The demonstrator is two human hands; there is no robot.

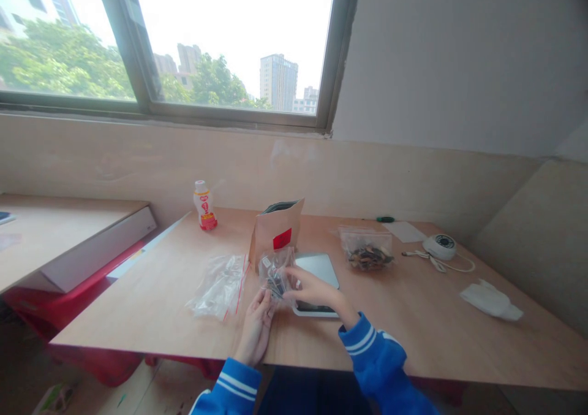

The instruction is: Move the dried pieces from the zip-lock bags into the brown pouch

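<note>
My left hand [257, 328] and my right hand [312, 289] both grip a small transparent zip bag [275, 277] holding dark pieces, just above the table. Behind it stands a kraft paper pouch [275, 234] with a red label. My right wrist passes over a flat digital scale [316, 268], which the bag partly hides. To the left of my hands lies a flattened transparent zip bag [220, 286] with red seal strips.
A zip bag of dried brown pieces [366, 249] sits right of the scale. Farther off are a bottle with a red label [204, 205], a white corded device [440, 246] and a crumpled white item [491, 300]. A wall and window line the table's far side.
</note>
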